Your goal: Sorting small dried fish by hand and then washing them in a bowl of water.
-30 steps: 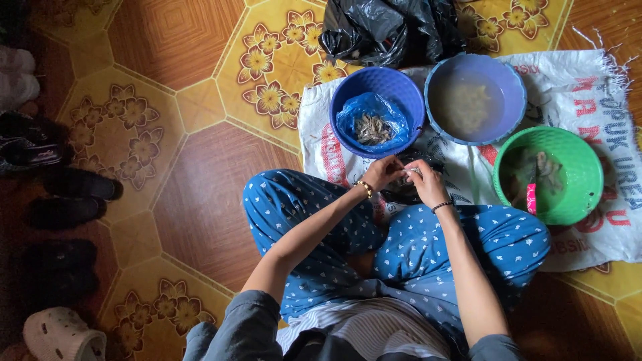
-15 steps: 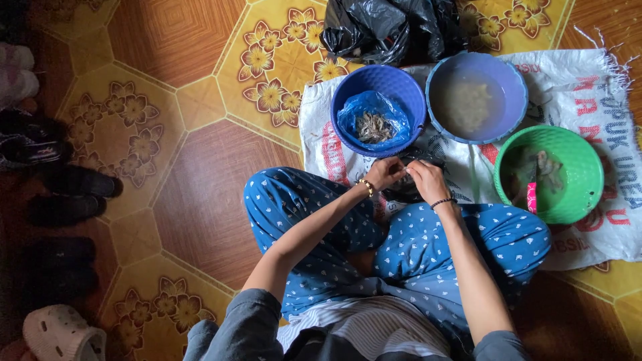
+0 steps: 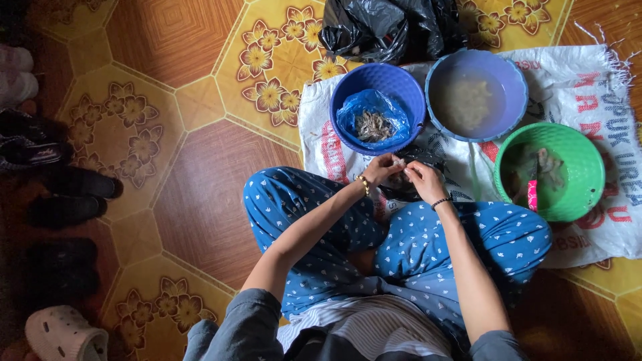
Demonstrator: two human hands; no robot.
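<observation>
I sit cross-legged on the floor in blue patterned trousers. My left hand (image 3: 383,167) and my right hand (image 3: 425,182) meet just in front of my knees, both pinching one small pale item (image 3: 400,162) between the fingertips; it is too small to identify. Beneath the hands lies a dark plastic bag (image 3: 414,160). Straight ahead of my left hand stands a dark blue bowl (image 3: 348,87) lined with a blue plastic bag (image 3: 371,107) holding small brownish scraps.
A lighter blue basin (image 3: 511,80) holds cloudy water. A green basket (image 3: 588,160) with a pink-handled tool (image 3: 532,195) sits to the right. All rest on a white woven sack (image 3: 602,87). A black bag (image 3: 388,27) lies beyond; several shoes (image 3: 67,187) line the left.
Both hands stay at the same spot in front of my knees; only the fingers shift slightly on the small item. The bowls have not moved.
</observation>
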